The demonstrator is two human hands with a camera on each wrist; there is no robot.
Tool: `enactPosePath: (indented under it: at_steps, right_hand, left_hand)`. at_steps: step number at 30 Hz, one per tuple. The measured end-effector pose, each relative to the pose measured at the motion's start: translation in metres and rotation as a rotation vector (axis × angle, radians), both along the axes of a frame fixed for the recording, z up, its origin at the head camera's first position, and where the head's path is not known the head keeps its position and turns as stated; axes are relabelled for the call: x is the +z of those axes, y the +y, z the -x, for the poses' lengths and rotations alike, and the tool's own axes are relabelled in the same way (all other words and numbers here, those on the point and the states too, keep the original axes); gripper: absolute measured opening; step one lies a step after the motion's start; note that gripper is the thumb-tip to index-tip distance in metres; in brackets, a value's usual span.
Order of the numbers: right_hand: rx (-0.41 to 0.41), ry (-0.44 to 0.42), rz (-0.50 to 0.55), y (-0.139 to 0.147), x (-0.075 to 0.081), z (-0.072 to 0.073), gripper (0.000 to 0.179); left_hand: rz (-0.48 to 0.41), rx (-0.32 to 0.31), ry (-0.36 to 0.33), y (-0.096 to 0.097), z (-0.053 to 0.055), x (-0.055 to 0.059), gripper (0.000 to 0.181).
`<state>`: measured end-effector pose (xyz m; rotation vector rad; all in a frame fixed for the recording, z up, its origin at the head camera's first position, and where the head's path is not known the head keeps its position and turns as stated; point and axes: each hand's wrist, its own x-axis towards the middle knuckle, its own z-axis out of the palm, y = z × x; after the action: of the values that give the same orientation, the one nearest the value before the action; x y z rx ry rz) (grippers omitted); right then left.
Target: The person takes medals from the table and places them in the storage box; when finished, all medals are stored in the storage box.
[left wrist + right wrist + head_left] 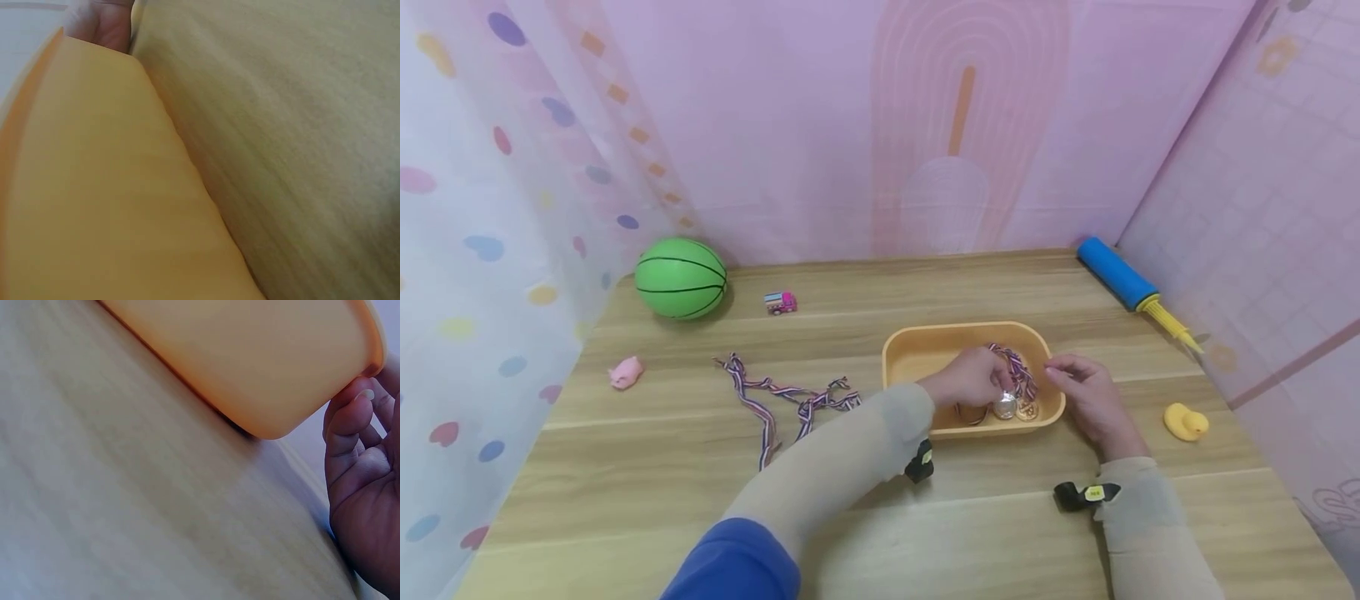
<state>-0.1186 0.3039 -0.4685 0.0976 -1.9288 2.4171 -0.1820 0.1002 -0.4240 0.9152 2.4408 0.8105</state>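
My left hand (976,379) reaches down inside a yellow-orange plastic bin (925,336), its fingers bent. The fingertips are right at a silver medal (1004,406) and a striped ribbon (1024,379); I cannot tell whether they grip either. Beside the silver medal lies a gold-coloured medal (1027,409). At the bin's right end, my right hand (1092,402) pinches the rim between thumb and fingers. The right wrist view has the thumb (353,412) just under the rim. The left wrist view is mostly the bin's outer wall (112,175), with the right hand (100,25) at its far end.
Knotted striped ribbons (751,402) lie left of the bin. A green ball (681,279), a small toy truck (780,302) and a pink toy pig (626,372) stand farther left. To the right are a blue and yellow pump (1118,273) and a yellow rubber duck (1185,422).
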Motion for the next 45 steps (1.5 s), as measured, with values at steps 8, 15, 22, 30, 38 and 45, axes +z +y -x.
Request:
enactPosePath:
  at_steps: [8, 15, 22, 30, 38, 45]
  right_hand:
    - [-0.025, -0.007, -0.029, -0.0020, 0.0000, 0.0018, 0.020]
    - [-0.012, -0.017, -0.031, -0.0011, 0.0008, 0.0020, 0.016]
    - [-0.018, -0.045, -0.062, -0.0001, -0.0015, 0.0012, 0.008]
    - [-0.010, -0.028, -0.030, -0.0004, -0.0028, 0.0017, 0.016]
    - [-0.008, -0.027, -0.030, 0.0007, -0.0032, 0.0019, 0.016]
    - [-0.012, -0.031, -0.034, 0.0013, -0.0048, 0.0027, 0.014]
  left_hand:
    - [0.023, -0.003, 0.039, -0.0016, 0.0012, -0.0029, 0.011]
    - [0.034, -0.015, 0.054, -0.0064, 0.0036, -0.0050, 0.011]
    - [0.046, -0.016, 0.024, -0.0072, 0.0017, -0.0093, 0.010]
    - [0.065, -0.032, 0.037, -0.0056, 0.0002, -0.0082, 0.006]
    - [0.028, -0.015, -0.011, -0.0048, 0.0011, -0.0098, 0.008]
    - [0.008, -0.013, -0.031, -0.0049, 0.0016, -0.0085, 0.009]
